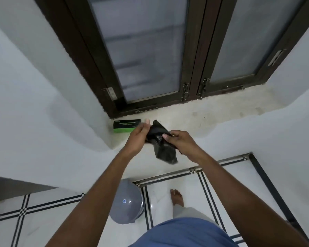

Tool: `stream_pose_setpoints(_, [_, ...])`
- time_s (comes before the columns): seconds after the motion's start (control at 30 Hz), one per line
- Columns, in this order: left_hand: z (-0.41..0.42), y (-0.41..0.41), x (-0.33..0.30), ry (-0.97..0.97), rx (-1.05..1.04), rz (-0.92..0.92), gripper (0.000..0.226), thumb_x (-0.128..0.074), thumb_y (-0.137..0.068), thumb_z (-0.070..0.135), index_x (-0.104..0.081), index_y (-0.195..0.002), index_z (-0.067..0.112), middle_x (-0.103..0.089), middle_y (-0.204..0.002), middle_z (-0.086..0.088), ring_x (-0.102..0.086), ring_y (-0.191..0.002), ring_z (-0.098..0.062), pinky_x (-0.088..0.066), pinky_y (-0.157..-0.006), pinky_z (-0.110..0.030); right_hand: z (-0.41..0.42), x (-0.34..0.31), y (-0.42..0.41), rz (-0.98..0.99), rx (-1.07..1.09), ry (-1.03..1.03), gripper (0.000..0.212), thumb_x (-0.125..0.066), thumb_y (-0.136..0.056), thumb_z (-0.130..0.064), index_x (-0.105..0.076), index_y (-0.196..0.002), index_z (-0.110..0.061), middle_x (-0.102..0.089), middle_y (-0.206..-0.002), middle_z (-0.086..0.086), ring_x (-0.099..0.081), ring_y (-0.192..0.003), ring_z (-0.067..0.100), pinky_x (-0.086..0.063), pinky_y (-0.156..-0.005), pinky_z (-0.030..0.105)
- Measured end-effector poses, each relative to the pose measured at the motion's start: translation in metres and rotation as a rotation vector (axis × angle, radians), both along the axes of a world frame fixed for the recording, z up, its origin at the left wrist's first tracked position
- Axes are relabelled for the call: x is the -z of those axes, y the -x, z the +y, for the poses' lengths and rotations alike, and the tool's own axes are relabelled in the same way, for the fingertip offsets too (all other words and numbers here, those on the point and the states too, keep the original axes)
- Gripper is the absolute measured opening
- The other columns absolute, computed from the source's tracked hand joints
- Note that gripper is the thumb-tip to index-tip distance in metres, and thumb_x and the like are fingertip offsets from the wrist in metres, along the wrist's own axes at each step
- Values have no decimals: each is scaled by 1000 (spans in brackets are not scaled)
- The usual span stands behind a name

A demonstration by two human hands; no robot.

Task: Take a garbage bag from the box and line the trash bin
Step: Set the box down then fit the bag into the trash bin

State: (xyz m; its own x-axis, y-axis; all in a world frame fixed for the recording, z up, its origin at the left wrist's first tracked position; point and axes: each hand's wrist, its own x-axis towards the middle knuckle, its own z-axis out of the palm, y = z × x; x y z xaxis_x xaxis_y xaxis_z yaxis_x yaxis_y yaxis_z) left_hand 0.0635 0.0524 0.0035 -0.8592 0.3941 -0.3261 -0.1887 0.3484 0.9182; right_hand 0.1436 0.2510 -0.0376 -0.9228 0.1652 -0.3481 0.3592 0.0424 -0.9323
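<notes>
A folded black garbage bag [161, 141] hangs between both hands above the window sill. My left hand [138, 138] pinches its left edge, fingers partly apart at the top. My right hand [181, 140] grips the bag's right side, thumb pressed on the plastic. The bag's lower end droops below the hands. A black and green box [126, 126] lies on the sill's left corner, just behind my left hand. The grey trash bin [127, 202], with a domed lid on it, stands on the floor below, partly hidden by my left forearm.
A dark-framed window [150, 59] with frosted panes rises behind the sill [212, 114]. White walls close in left and right. The floor [182, 182] is white tile with black stripes. My bare foot [177, 197] stands right of the bin.
</notes>
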Motion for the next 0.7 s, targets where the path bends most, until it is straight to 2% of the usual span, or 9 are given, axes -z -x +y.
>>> stream_pose_setpoints(0.07, [-47, -14, -9, 28, 84, -110, 50, -59, -109, 60, -77, -114, 13, -83, -106, -8, -81, -98, -25, -66, -80, -35, -24, -12, -16, -41, -13, 284, 40, -82, -100, -32, -77, -118, 3, -81, -119, 25, -74, -101, 32, -57, -92, 39])
stream_pose_setpoints(0.13, [-99, -33, -8, -55, 123, -180, 33, -71, -108, 38, -80, -107, 7, -79, -100, -8, -75, -93, -24, -64, -77, -32, -57, -14, -38, -66, -47, 441, 53, -82, -98, -34, -72, -128, 8, -74, -131, 32, -72, -107, 36, -56, -101, 46])
stream_pose_setpoints(0.27, [-188, -82, -6, -216, 91, -347, 30, -78, -100, 30, -83, -117, 6, -79, -101, -7, -73, -86, -15, -63, -81, -26, -119, -7, -82, -146, -91, 567, 50, -77, -102, -36, -74, -132, 5, -79, -121, 22, -78, -101, 31, -64, -92, 38])
stream_pose_setpoints(0.33, [-225, -106, -2, -249, 83, -407, 39, -81, -95, 28, -81, -124, 1, -80, -105, -8, -75, -87, -14, -64, -80, -23, -152, -5, -100, -147, -81, 452, 42, -81, -99, -40, -82, -118, -2, -83, -115, 17, -80, -105, 32, -63, -91, 34])
stream_pose_setpoints(0.4, [-256, -130, 3, -279, 33, -445, 49, -85, -92, 25, -76, -130, -5, -79, -107, -8, -75, -88, -13, -65, -79, -23, -187, -4, -118, -81, -71, 144, 34, -82, -97, -46, -86, -105, -13, -85, -109, 6, -80, -110, 28, -57, -93, 31])
stream_pose_setpoints(0.5, [-280, -161, 2, -283, -90, -411, 24, -90, -85, 26, -80, -98, 9, -76, -101, -6, -71, -80, -12, -64, -77, -22, -235, -21, -147, 83, 50, -150, 33, -85, -93, -54, -77, -118, -33, -75, -115, -13, -70, -105, 4, -52, -91, 22])
stream_pose_setpoints(0.53, [-283, -171, -1, -280, -117, -385, 15, -89, -87, 26, -79, -86, 15, -76, -97, -6, -70, -76, -13, -64, -76, -22, -247, -30, -157, 115, 48, -164, 44, -88, -88, -56, -72, -126, -38, -71, -120, -14, -68, -105, 2, -53, -89, 19])
stream_pose_setpoints(0.6, [-281, -185, -5, -326, -133, -372, 24, -83, -94, 25, -76, -73, 19, -71, -83, -6, -68, -68, -14, -63, -70, -24, -267, -45, -170, 104, -115, -44, 55, -96, -83, -46, -71, -131, -40, -74, -121, -7, -74, -102, 8, -61, -89, 22])
stream_pose_setpoints(0.7, [-279, -200, -8, -431, -155, -409, 26, -72, -106, 29, -67, -87, 11, -60, -70, -1, -64, -64, -15, -64, -74, -29, -279, -49, -177, 79, -244, 77, 23, -90, -93, -25, -84, -115, -28, -84, -103, 8, -83, -92, 28, -67, -93, 44])
